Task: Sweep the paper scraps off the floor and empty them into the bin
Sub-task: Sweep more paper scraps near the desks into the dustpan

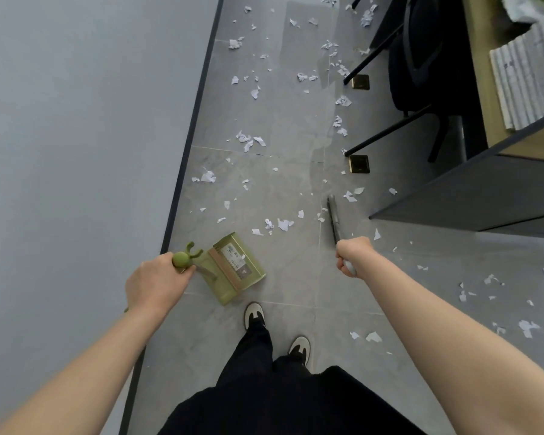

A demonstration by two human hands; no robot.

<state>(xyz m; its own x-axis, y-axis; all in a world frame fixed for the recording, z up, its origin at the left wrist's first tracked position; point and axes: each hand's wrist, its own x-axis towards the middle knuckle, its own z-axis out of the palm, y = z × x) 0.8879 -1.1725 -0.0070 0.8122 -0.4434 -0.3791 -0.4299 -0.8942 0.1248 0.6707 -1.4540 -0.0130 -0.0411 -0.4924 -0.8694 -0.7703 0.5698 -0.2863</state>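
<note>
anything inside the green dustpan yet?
No loose scraps visible inside the green dustpan: only a printed label and a tan strip on its inner face. The left hand grips its handle. Paper scraps lie on the floor. The pan's deepest corner isn't visible.

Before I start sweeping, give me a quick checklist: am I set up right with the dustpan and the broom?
1. Left hand grips the dustpan handle: ok.
2. Right hand grips the broom handle: ok.
3. Dustpan holds no scraps yet: ok.
4. Paper scraps lie ahead of the pan: ok.
5. Broom head position: cannot tell, seen end-on.
6. Bin in view: not ok, none visible.
</note>
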